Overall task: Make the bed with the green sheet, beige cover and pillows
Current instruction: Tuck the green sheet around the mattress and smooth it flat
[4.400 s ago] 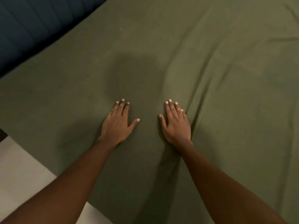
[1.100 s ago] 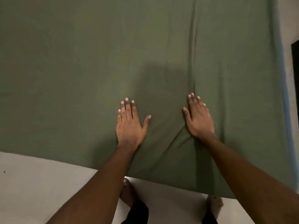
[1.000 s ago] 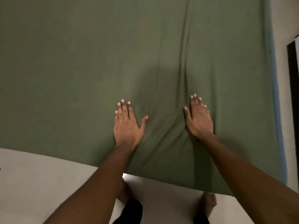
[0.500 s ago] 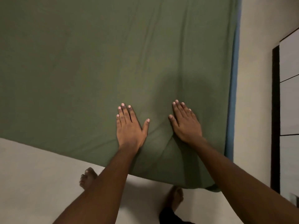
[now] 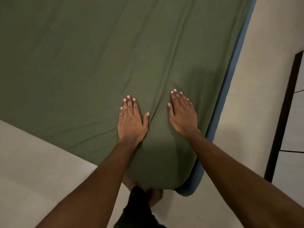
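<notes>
The green sheet (image 5: 98,63) covers the mattress and fills most of the head view. Long creases run up it from between my hands. My left hand (image 5: 131,120) lies flat on the sheet, fingers straight, near the bed's near edge. My right hand (image 5: 182,116) presses flat beside it, close to the rounded near right corner of the bed. A strip of blue mattress (image 5: 230,76) shows along the right edge below the sheet. No beige cover or pillows are in view.
Pale floor (image 5: 32,162) lies at the lower left and along the right side. A dark-framed door or cabinet (image 5: 286,104) stands at the far right. My bare foot (image 5: 154,196) and dark trouser leg are just below the bed's corner.
Both hands have slid to the right along the sheet, from near the headboard to the near right corner. The blue mattress edge and the corner have come into view.
</notes>
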